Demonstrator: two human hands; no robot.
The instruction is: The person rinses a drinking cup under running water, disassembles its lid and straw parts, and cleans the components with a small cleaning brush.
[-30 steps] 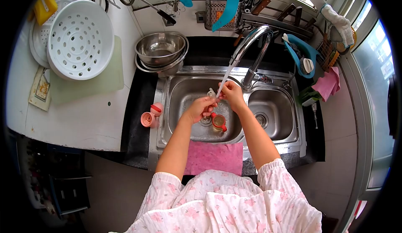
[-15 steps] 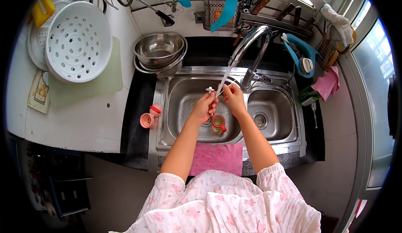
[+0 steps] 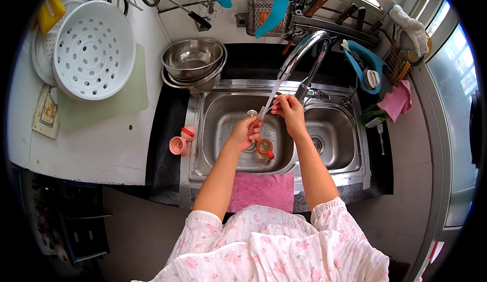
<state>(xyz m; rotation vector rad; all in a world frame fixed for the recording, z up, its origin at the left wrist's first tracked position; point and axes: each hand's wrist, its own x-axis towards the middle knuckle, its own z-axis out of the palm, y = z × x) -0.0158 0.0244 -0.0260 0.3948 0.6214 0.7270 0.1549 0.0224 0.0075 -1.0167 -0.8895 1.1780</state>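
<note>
Water runs from the chrome faucet (image 3: 299, 48) into the left basin of the steel sink (image 3: 215, 152). My left hand (image 3: 246, 132) is closed around a small white and clear part (image 3: 252, 113), whose top sticks up above my fingers. Beside the stream, my right hand (image 3: 290, 110) pinches something thin and pale, too small to make out, its tip near the water. Below my hands a clear cup with red handles (image 3: 264, 147) stands in the left basin. Two pink pieces (image 3: 178, 145) lie on the black counter left of the sink.
Stacked steel bowls (image 3: 193, 61) stand behind the sink's left corner. A white colander (image 3: 94, 51) is at the far left. A pink cloth (image 3: 264, 191) hangs over the front edge. A blue holder (image 3: 364, 69) is at the back right.
My right hand has moved slightly right, and its fingers have turned. The white and clear part in my left hand has changed its tilt. My left hand has shifted little.
</note>
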